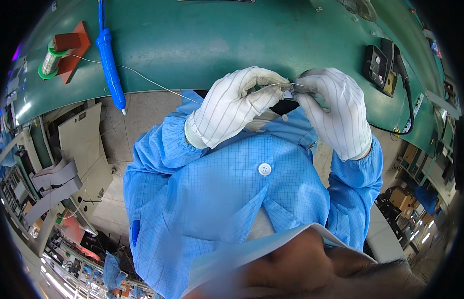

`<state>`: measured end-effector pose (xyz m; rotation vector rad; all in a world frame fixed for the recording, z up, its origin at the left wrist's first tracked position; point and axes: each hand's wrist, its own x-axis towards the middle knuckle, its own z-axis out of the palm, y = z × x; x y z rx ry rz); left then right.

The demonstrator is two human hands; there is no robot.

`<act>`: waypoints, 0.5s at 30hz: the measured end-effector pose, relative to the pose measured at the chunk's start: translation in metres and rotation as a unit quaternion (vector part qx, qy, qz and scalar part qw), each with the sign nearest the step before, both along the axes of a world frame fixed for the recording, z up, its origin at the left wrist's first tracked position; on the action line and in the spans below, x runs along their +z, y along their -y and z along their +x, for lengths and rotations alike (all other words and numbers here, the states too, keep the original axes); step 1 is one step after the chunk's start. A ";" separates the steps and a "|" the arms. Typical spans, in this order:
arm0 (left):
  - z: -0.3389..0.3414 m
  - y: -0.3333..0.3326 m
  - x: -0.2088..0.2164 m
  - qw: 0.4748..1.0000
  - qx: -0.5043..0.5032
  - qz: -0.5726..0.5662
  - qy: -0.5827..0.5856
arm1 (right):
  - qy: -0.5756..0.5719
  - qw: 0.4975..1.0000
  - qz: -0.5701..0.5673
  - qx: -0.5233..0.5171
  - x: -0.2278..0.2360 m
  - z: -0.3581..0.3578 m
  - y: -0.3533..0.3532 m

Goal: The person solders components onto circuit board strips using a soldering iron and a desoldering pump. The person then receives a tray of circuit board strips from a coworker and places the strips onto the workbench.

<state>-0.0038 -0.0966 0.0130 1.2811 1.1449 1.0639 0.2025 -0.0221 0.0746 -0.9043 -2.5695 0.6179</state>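
My left hand [231, 102], in a white glove with thin dark stripes, is closed with its fingertips pinched on a thin solder wire [164, 86]. The wire comes from a spool on the left, goes behind the glove and shows again at the fingertips. My right hand [336, 107], gloved the same way, is closed on a small whitish piece [288, 93], mostly covered by the fingers. Both hands meet in front of my chest, close to the table's near edge. The wire's end crosses toward the right fingertips.
A solder spool [51, 65] with green rims sits on a reddish-brown stand [78, 52] on the green table [192, 40]. Right of it lies a blue soldering iron [109, 67], tip past the edge. A black device [380, 65] with a cable [410, 102] stands at the right.
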 end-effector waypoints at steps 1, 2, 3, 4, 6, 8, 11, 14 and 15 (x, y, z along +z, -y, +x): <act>0.000 0.000 0.000 1.000 -0.001 0.003 0.004 | -0.006 1.000 0.003 0.009 -0.001 0.001 -0.002; 0.000 0.000 0.000 1.000 -0.003 0.005 0.003 | -0.012 1.000 0.006 0.018 -0.002 0.001 -0.004; 0.000 0.000 0.000 1.000 -0.004 0.006 0.001 | -0.018 0.999 0.006 0.025 -0.003 0.002 -0.006; 0.000 0.000 0.000 1.000 -0.006 0.005 0.002 | -0.030 0.999 0.012 0.041 -0.004 0.002 -0.009; -0.001 0.000 0.000 1.000 -0.014 0.001 -0.010 | -0.056 0.996 0.021 0.069 -0.007 0.001 -0.014; -0.001 0.000 0.001 1.000 -0.016 -0.001 -0.015 | -0.063 0.995 0.009 0.081 -0.010 0.001 -0.017; -0.001 0.000 0.001 1.000 -0.012 -0.002 -0.019 | -0.054 0.996 -0.041 0.066 -0.012 0.002 -0.016; -0.001 -0.001 0.000 1.000 -0.007 -0.009 -0.015 | -0.051 0.996 -0.064 0.043 -0.013 0.004 -0.015; 0.000 -0.001 0.000 1.000 -0.003 -0.006 -0.003 | -0.053 0.996 -0.065 0.037 -0.013 0.004 -0.015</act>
